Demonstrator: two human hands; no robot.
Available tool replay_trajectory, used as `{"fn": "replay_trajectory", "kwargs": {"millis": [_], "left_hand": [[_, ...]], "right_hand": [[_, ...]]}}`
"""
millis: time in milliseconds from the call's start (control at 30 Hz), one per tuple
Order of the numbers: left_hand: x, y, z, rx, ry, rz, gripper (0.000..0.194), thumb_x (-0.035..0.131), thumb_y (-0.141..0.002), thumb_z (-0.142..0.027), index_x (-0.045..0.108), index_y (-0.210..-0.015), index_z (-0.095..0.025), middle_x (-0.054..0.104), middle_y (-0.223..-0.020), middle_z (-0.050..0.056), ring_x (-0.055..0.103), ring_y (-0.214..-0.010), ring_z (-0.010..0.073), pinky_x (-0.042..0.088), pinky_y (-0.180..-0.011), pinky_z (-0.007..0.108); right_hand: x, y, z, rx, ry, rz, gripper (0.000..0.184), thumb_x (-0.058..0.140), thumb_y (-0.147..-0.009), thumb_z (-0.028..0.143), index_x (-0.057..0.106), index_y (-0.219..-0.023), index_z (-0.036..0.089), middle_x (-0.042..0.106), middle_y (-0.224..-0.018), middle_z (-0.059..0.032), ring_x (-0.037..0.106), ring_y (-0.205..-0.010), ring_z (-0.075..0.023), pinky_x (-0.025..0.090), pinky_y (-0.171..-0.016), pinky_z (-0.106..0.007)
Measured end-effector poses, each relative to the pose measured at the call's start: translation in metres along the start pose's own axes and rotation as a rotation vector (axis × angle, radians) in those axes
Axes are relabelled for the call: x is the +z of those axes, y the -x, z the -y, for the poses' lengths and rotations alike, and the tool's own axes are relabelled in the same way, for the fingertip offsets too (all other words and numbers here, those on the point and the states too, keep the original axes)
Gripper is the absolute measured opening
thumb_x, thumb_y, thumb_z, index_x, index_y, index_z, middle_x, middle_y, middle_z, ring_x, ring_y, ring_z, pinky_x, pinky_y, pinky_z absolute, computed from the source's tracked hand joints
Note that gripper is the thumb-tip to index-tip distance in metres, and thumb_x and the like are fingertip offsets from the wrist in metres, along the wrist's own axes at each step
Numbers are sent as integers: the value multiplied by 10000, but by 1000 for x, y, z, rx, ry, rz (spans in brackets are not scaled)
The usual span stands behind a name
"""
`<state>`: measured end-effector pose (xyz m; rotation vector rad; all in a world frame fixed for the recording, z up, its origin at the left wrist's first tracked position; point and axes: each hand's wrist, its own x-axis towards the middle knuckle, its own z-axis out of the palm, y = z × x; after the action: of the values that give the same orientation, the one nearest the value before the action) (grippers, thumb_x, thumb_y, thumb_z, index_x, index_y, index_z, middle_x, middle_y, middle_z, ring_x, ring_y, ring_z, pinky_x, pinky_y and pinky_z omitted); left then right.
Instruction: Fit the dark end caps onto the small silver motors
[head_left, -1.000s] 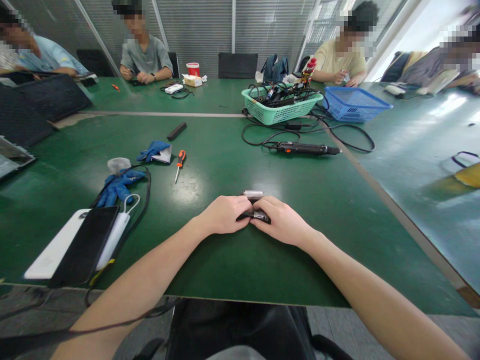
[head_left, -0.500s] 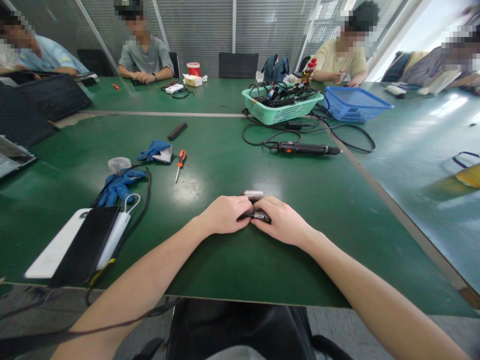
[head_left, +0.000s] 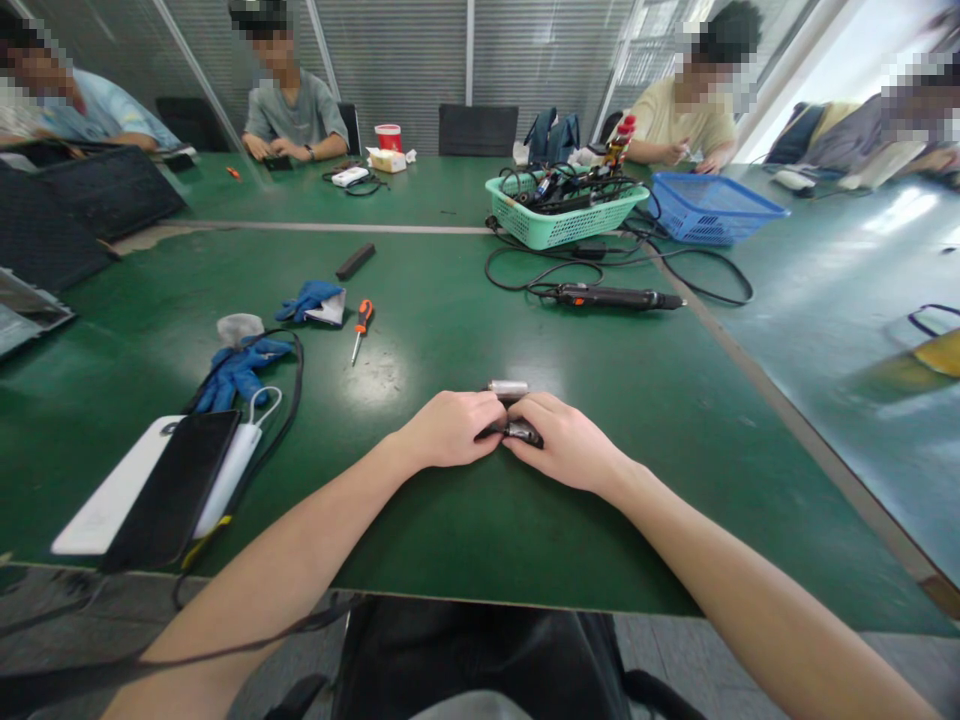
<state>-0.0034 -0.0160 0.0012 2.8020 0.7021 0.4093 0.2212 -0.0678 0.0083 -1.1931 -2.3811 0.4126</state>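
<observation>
In the head view my left hand (head_left: 461,428) and my right hand (head_left: 566,437) meet over the green table, fingers curled inward. Between them is a small dark, glossy object (head_left: 523,432); the fingers of both hands are closed on it and cover most of its shape. Just beyond the fingertips shows a short silver cylinder (head_left: 508,388) with a dark part beneath it. Whether the cylinder belongs to the dark object I cannot tell.
Left of my hands lie an orange-handled screwdriver (head_left: 362,328), blue gloves (head_left: 238,375), phones (head_left: 169,490) and a cable. Ahead are a black electric screwdriver (head_left: 611,297), a green basket (head_left: 559,228) of tools and a blue basket (head_left: 712,215). Several people sit around the table.
My hands and the dark object stay in the same place. Across the table, the hands of the person in grey have moved slightly apart over a small dark item.
</observation>
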Motion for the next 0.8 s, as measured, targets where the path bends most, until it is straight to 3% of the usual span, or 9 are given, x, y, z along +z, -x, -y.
{"fn": "replay_trajectory", "kwargs": {"millis": [800], "left_hand": [[-1,0,-1,-17,-21,-22,98,575,-938,-275,606,-963,-185,672,-961,34,650,-865,177,492,-739,284]], "right_hand": [[0,1,-4,24,43,-8,103,621,-924,249,601,-1016,208,685,-1053,-97,640,-1024,-272,540,-880,-418]]}}
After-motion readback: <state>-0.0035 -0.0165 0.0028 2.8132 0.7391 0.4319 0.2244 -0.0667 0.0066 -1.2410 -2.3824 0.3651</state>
